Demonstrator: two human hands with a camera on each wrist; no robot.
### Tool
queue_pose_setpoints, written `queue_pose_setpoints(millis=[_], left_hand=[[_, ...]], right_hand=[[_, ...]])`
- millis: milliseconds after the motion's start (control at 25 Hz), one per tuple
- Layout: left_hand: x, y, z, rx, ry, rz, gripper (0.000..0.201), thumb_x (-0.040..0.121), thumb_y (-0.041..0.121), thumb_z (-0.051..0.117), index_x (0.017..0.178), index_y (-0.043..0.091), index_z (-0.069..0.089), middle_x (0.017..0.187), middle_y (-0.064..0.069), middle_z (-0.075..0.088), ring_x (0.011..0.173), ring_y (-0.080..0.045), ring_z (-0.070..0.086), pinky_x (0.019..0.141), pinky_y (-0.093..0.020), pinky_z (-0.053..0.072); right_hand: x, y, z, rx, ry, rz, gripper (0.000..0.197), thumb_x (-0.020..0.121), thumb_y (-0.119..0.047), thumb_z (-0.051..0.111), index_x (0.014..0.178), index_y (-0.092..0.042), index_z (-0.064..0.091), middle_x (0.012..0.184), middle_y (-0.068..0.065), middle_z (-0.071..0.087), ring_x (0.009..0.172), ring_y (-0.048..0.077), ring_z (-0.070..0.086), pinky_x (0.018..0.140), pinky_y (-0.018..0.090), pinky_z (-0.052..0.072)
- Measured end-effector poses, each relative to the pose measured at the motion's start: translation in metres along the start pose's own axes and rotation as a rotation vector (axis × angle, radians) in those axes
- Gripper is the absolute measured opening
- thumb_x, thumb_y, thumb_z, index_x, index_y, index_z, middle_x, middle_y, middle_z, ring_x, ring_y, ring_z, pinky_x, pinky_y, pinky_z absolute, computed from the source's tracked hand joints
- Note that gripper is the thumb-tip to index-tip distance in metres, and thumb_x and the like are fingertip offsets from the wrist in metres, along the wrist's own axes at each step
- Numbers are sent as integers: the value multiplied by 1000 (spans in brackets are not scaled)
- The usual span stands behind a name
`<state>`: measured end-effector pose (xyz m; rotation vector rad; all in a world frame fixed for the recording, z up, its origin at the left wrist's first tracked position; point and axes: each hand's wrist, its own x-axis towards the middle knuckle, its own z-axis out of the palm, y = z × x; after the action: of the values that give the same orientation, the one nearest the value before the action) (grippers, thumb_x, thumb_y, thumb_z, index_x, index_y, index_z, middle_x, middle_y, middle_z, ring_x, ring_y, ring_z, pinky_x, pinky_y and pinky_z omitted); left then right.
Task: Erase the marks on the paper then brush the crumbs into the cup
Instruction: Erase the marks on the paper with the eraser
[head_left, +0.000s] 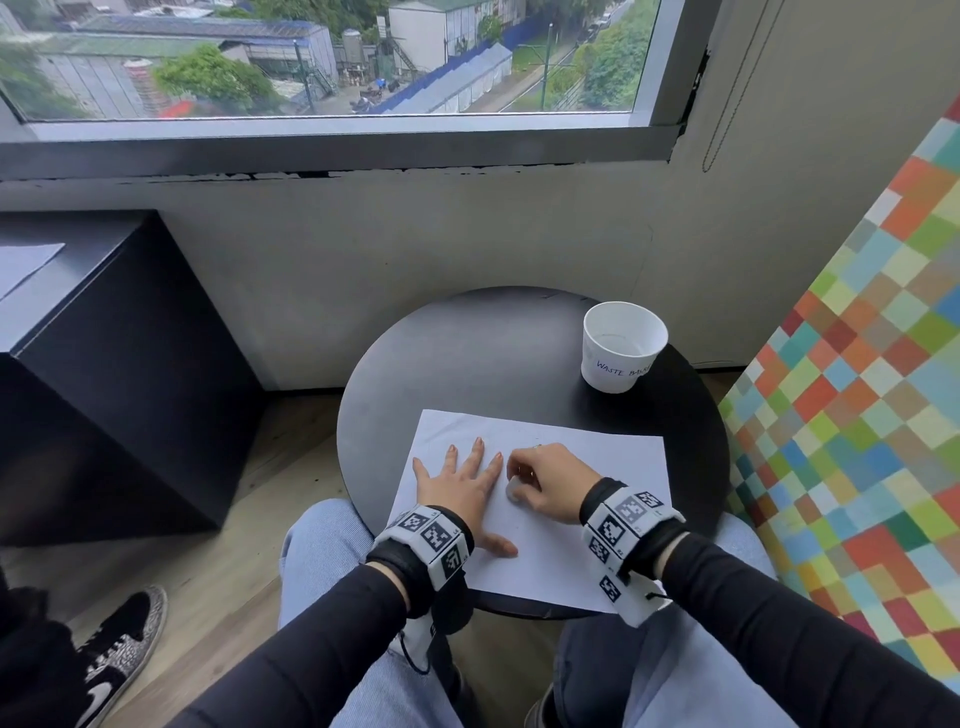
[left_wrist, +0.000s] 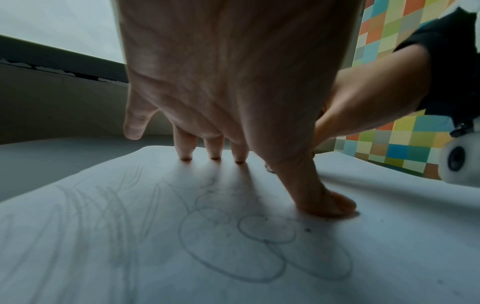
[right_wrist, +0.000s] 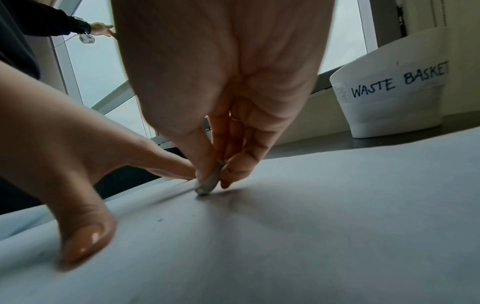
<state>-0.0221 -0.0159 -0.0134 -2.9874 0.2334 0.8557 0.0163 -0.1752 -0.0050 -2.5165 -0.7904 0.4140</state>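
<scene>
A white sheet of paper (head_left: 587, 457) lies on the round black table (head_left: 467, 353). My left hand (head_left: 462, 480) lies flat on it with fingers spread, pressing it down. Pencil loops and scribbles (left_wrist: 259, 236) show under that hand in the left wrist view. My right hand (head_left: 545, 483) pinches a small white eraser (head_left: 514, 488) between thumb and fingers, its tip touching the paper (right_wrist: 337, 216) just beside the left forefinger. The eraser (right_wrist: 207, 183) looks grey and worn. A white paper cup (head_left: 623, 348) labelled WASTE BASKET stands upright at the table's far right; the cup (right_wrist: 389, 98) is apart from both hands.
A checkered, many-coloured panel (head_left: 857, 415) stands close on the right. A black cabinet (head_left: 104, 364) stands to the left, and a wall with a window is behind the table. Another person's shoe (head_left: 119, 649) rests on the floor at lower left.
</scene>
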Motion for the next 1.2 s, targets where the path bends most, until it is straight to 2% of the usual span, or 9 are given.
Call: queue_pose_setpoints(millis=[160, 320, 400, 480, 640, 800, 920, 1080, 1200], left_hand=[[-1, 0, 1, 8, -3, -2, 124, 71, 80, 61, 156, 29, -14, 163, 0, -22, 152, -31, -9, 113, -71, 7], [0, 1, 1, 4, 6, -8, 123, 71, 80, 60, 156, 30, -14, 163, 1, -21, 152, -31, -9, 112, -71, 6], [0, 1, 1, 6, 4, -6, 123, 71, 81, 60, 156, 30, -14, 163, 1, -22, 152, -31, -9, 112, -71, 6], [-1, 0, 2, 11, 4, -9, 124, 71, 81, 60, 156, 30, -14, 163, 1, -22, 152, -31, -9, 112, -71, 5], [0, 1, 2, 21, 16, -11, 125, 71, 83, 57, 157, 27, -13, 164, 1, -20, 152, -31, -8, 113, -70, 2], [0, -3, 5, -6, 36, -17, 131, 68, 85, 58, 157, 20, -13, 164, 4, -19, 152, -29, -8, 114, -69, 0], [1, -4, 6, 0, 35, -16, 135, 66, 88, 56, 157, 17, -13, 164, 3, -19, 152, -29, -8, 115, -67, -2], [1, -5, 6, 15, 44, -12, 137, 64, 88, 56, 157, 15, -13, 164, 2, -19, 152, -30, -7, 115, -67, -2], [2, -5, 6, 22, 47, -6, 136, 65, 89, 55, 157, 16, -13, 164, 2, -18, 152, -31, -7, 115, -66, -2]], right_hand=[[-11, 3, -5, -8, -147, -37, 13, 83, -20, 66, 94, -14, 67, 76, -7, 57, 69, 9, 49, 59, 10, 33], [-7, 7, -10, -33, -23, -10, 13, 83, -16, 63, 95, -11, 67, 76, -6, 56, 72, 12, 49, 63, 16, 31], [-12, 4, -5, -19, -101, -61, 12, 84, -18, 64, 95, -12, 67, 75, -7, 56, 69, 11, 49, 59, 11, 31], [-14, 7, -8, -24, -160, -40, 13, 84, -21, 66, 95, -14, 67, 77, -7, 57, 69, 10, 50, 59, 8, 33], [-8, 6, -5, -2, -29, 5, 15, 83, -17, 65, 96, -10, 66, 80, -1, 60, 74, 13, 49, 65, 17, 31], [-6, -4, 8, 25, -155, -77, 13, 83, -17, 66, 95, -13, 68, 84, 3, 67, 71, 10, 50, 62, 11, 34], [0, -1, 3, 26, -63, -50, 14, 83, -16, 65, 96, -11, 68, 86, 4, 68, 74, 11, 50, 66, 16, 32], [0, -4, 5, 2, -175, -112, 14, 84, -19, 66, 96, -13, 68, 86, 3, 67, 72, 11, 51, 64, 13, 34], [4, -1, 5, -1, -70, -79, 14, 83, -16, 66, 95, -10, 68, 88, 6, 68, 78, 18, 56, 69, 17, 33]])
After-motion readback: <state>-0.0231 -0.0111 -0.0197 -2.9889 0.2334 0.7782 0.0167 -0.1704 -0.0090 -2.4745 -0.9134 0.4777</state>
